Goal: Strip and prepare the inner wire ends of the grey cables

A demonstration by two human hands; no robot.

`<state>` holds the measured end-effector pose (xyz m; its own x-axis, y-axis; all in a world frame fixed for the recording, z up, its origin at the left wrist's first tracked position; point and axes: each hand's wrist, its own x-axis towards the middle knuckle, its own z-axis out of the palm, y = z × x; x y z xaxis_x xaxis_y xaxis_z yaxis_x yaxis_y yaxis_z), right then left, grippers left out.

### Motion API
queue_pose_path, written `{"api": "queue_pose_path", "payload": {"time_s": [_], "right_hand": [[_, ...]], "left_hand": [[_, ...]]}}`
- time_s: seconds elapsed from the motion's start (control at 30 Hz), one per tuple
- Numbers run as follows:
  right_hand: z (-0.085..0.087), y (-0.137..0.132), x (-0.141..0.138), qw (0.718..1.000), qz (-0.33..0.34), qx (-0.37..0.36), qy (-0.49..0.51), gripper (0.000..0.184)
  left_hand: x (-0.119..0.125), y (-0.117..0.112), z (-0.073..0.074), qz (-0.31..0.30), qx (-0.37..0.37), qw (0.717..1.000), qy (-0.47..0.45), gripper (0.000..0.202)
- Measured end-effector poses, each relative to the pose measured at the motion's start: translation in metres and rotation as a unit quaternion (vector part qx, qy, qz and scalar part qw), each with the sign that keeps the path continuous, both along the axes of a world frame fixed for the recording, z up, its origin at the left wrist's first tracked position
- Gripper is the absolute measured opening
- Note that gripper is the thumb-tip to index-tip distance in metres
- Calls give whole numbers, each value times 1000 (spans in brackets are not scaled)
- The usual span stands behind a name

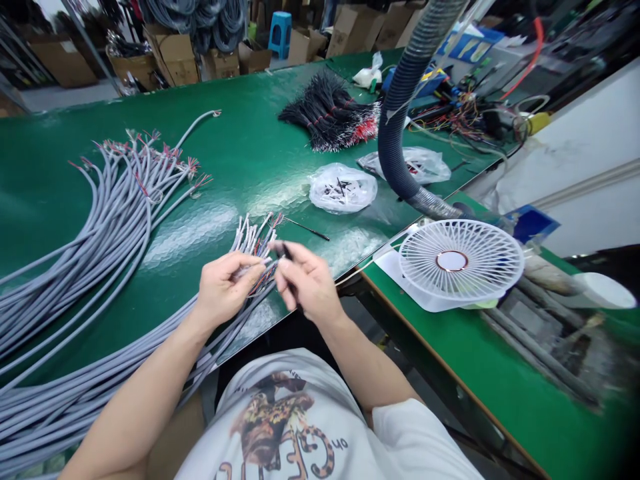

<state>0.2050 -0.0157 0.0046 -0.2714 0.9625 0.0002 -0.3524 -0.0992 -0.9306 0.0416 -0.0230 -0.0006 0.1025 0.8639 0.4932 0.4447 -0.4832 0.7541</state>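
Note:
My left hand [225, 287] pinches the pale stripped end of a grey cable, largely hidden behind the fingers. Close on its right, my right hand [313, 283] is closed around a slim black tool [287, 251], whose exact kind I cannot make out. Both sets of fingertips nearly meet over the table edge. Beneath and behind them lies a bundle of grey cables [150, 347], with white, red and blue wire ends [250, 233] fanned out just beyond the hands. A thin pick-like tool with a black handle [315, 233] rests on the green table behind my right hand.
Another grey cable bundle [125, 227] spreads at left. Farther back are a bag of small black parts [343, 189], another clear bag [425, 163] and a pile of black wires [330, 110]. A ribbed hose [393, 133] hangs at right, near a white fan [460, 260].

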Motion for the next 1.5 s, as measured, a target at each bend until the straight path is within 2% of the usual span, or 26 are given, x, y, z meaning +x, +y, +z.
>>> {"api": "queue_pose_path", "payload": {"time_s": [0.1,0.17,0.23,0.3,0.4,0.47,0.53,0.6,0.67,0.73,0.8,0.87,0.93,1.13,1.23,1.3,1.4,1.5], "right_hand": [[6,13,10,995,-91,37,-1,32],[10,16,18,990,-102,80,-61,32],[12,14,25,969,-89,154,-171,27],[13,12,30,919,-71,263,-285,18],[12,13,34,811,-24,432,-395,16],[11,15,35,741,0,509,-439,19],[13,17,36,679,3,560,-475,19],[17,18,36,631,4,588,-506,19],[22,18,37,599,18,600,-530,20],[27,17,37,579,41,599,-552,23],[30,17,38,572,66,588,-568,22],[30,19,38,587,90,567,-571,20],[25,22,38,625,104,543,-551,17],[5,29,33,764,101,445,-455,18],[7,27,34,800,67,431,-412,19],[12,26,37,788,69,462,-401,18],[19,25,41,725,89,531,-429,18],[25,24,44,667,91,567,-474,18]], "left_hand": [[2,-1,-1,-33,-9,999,14,14],[2,-1,-1,-29,-22,999,11,14],[1,0,-1,-28,-34,999,11,15],[0,0,0,-41,-42,998,13,15],[0,0,1,-58,-51,997,12,15],[0,0,2,-64,-58,996,12,15],[0,0,3,-71,-66,995,16,16],[0,0,3,-80,-72,994,23,16],[-1,1,4,-92,-71,993,33,16],[-1,1,4,-102,-69,991,42,16],[-2,1,3,-108,-72,990,46,18],[-2,1,2,-112,-81,989,45,19],[-3,1,2,-119,-93,988,41,20],[-7,2,8,-112,-99,989,5,20],[-7,2,12,-107,-95,990,3,19],[-7,2,13,-117,-96,988,8,19],[-7,1,13,-127,-97,987,14,20],[-8,1,13,-131,-103,986,27,20]]}}
